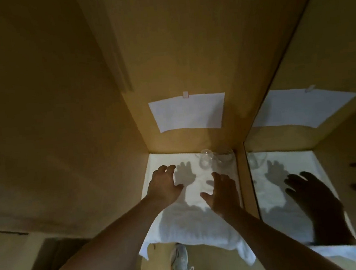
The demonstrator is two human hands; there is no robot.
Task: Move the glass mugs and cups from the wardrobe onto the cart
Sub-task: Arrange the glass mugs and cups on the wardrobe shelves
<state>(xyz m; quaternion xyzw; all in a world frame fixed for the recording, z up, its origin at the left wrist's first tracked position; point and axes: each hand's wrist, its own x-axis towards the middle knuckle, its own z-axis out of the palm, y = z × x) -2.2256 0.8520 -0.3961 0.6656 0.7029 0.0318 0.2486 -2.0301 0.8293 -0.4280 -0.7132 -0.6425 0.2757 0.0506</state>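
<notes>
Glass cups, two clear vessels as far as can be told, are standing close together at the back right corner of the wardrobe shelf, on a white towel; their outlines are blurring into the cloth, so whether they are touching cannot be told; the towel is covering the shelf floor and is hanging over its front edge; the right hand is hovering just in front of the cups, fingers straight and slightly apart, gripping nothing; the left hand is hovering over the left part of the towel, well apart from the cups, fingers loosely curled and spread, holding nothing; both hands are casting shadows on the cloth; a white paper sheet is hanging on the brown back wall above the cups, fixed by a small clip at its top edge; a mirror panel on the right side is reflecting the sheet, the towel and a hand; light-coloured shoes are showing on the floor below the shelf edge.
</notes>
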